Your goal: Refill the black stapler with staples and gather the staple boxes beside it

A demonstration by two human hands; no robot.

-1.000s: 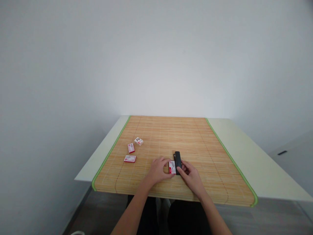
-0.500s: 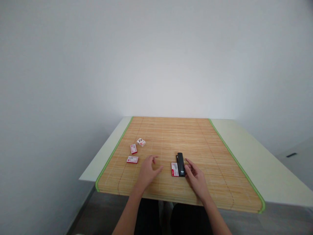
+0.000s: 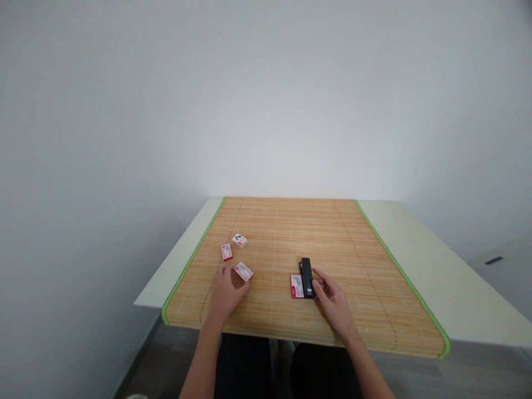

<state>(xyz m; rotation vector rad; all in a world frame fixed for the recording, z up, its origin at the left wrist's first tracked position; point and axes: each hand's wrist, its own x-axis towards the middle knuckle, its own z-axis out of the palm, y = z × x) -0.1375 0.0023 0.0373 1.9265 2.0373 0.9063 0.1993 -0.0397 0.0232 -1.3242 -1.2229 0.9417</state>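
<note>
Head view. I log the left hand (image 3: 224,292) grasping the gripped box (image 3: 243,271), red and white, between thumb and fingers. Half a second ago this hand was unladen, farther right, and the box lay flat on the mat (image 3: 286,227); now hand and box have met, and the box is turned askew and sits slightly nearer the stapler's side. I cannot tell whether it is clear of the mat.

Right hand (image 3: 334,303): fingers loosely curled, released, nothing in the grip. Just left of its thumb stands the black stapler (image 3: 307,278), lengthwise away from the person; I cannot tell whether the thumb touches it. Against the stapler's left flank, between the two hands, I see the flat box (image 3: 297,286) with its printed face up. One second ago the left hand was on that box and the right on the stapler; both items remain side by side.

Beyond the left hand I record the small red-edged box (image 3: 226,252) and, farther out, the white box (image 3: 240,240), both unmoved. The white bench (image 3: 419,255) shows past the mat, on the far side of each hand.
</note>
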